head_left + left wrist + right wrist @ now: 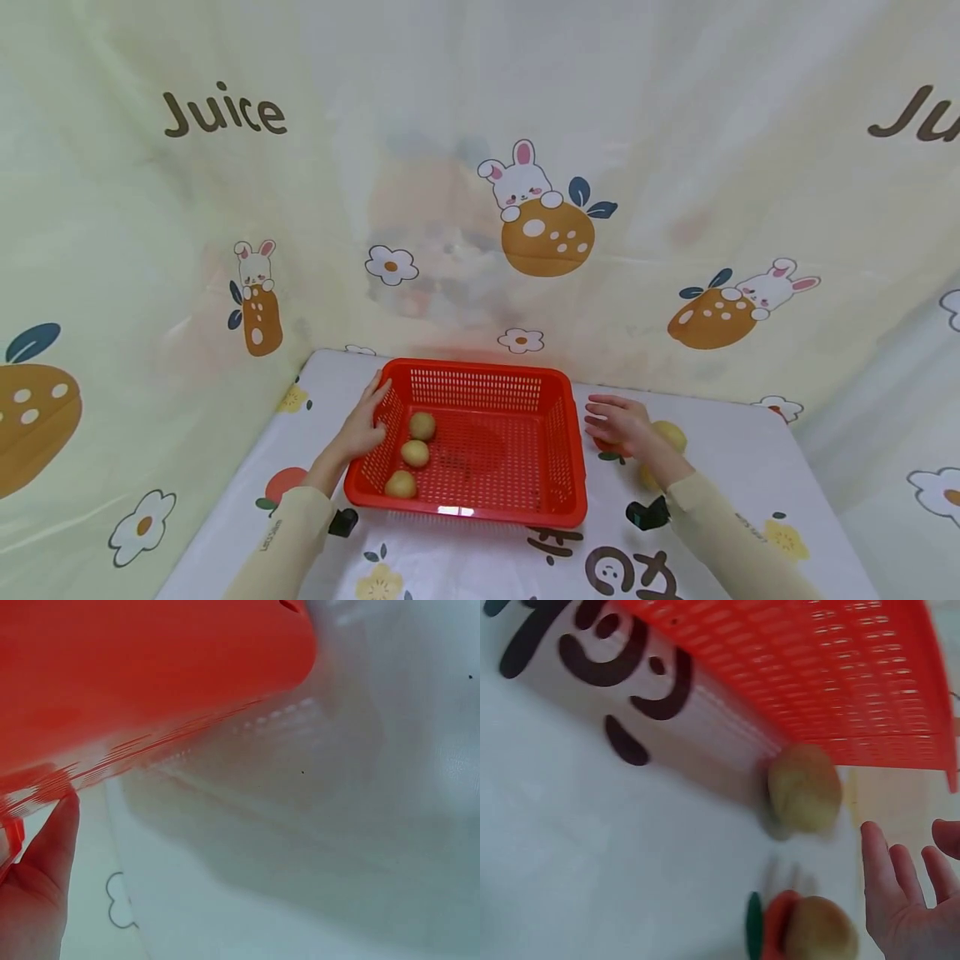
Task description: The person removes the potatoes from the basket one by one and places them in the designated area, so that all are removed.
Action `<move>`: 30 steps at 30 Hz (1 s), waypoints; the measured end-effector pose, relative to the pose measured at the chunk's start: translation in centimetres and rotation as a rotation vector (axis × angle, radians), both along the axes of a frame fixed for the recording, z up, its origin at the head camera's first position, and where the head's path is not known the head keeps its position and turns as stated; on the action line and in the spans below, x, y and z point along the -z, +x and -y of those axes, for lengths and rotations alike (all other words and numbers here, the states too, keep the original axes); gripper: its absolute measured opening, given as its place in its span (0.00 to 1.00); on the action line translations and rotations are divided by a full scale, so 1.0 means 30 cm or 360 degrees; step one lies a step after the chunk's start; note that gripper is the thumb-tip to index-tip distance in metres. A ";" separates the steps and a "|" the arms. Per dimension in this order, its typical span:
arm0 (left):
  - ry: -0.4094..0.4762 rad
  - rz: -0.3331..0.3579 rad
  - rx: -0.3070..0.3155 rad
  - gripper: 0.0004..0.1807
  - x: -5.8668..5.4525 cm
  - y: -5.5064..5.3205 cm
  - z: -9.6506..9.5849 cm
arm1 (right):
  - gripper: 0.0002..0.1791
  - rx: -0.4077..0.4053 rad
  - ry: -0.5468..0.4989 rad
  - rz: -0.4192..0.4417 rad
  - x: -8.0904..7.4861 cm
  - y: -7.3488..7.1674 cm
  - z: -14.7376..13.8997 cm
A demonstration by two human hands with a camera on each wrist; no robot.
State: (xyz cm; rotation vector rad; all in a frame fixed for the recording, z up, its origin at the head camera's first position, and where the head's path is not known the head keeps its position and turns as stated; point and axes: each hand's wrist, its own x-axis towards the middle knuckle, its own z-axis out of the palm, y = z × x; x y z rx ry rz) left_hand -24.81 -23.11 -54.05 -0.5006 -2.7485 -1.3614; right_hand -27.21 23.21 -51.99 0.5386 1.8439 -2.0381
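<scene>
A red plastic basket [487, 514] with perforated walls sits mid-table. Several potatoes [415, 453] lie along its left inside. My left hand [362, 427] grips the basket's left rim, thumb over the inner side; in the left wrist view a finger [54, 844] rests against the basket's outer wall [150, 667]. Beyond the right wall, my right hand [619, 422] is held apart from the basket, fingers spread and nothing in them. Close to it on the table are two more potatoes, one [805, 787] beside the basket and another [821, 930] over a printed fruit.
The table wears a white cloth [420, 554] printed with fruit, flowers and dark lettering. A pale curtain [450, 100] with rabbit prints hangs behind and at both sides. A small black device [647, 513] is at the right wrist, another [344, 522] at the left.
</scene>
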 end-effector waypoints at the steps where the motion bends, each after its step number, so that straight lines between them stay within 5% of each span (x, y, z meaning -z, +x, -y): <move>1: 0.0005 0.0006 -0.0002 0.44 0.000 0.002 0.000 | 0.29 -0.0011 0.0027 -0.0007 0.015 0.003 0.001; 12: 0.0025 0.0056 -0.0030 0.44 0.015 -0.010 0.003 | 0.26 -0.0168 0.0270 -0.0102 0.110 0.013 0.032; 30: 0.0015 0.0042 -0.0024 0.45 0.018 -0.011 0.005 | 0.24 -0.0143 0.0362 -0.0096 0.130 0.029 0.056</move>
